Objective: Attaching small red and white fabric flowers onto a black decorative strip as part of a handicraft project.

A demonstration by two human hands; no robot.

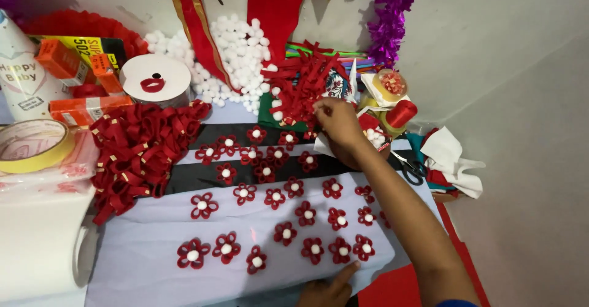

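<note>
My right hand (337,125) reaches across to a heap of red paper strips (300,83) at the back, its fingertips pinched on one strip at the heap's edge. At the bottom edge my left hand (328,290) rests on the pale cloth (141,264), one finger stretched out, holding nothing. Between the hands lie several red loop flowers with white pompom centres (285,233), set in rows on the cloth and on a black strip (184,181).
A pile of red loops (141,153) lies at left, loose white pompoms (239,55) behind it. Also about: a yellow tape roll (30,144), a white round spool (154,80), orange boxes (67,61), scissors (412,169), a red thread spool (402,114), purple tinsel (392,12), a white paper roll (43,239).
</note>
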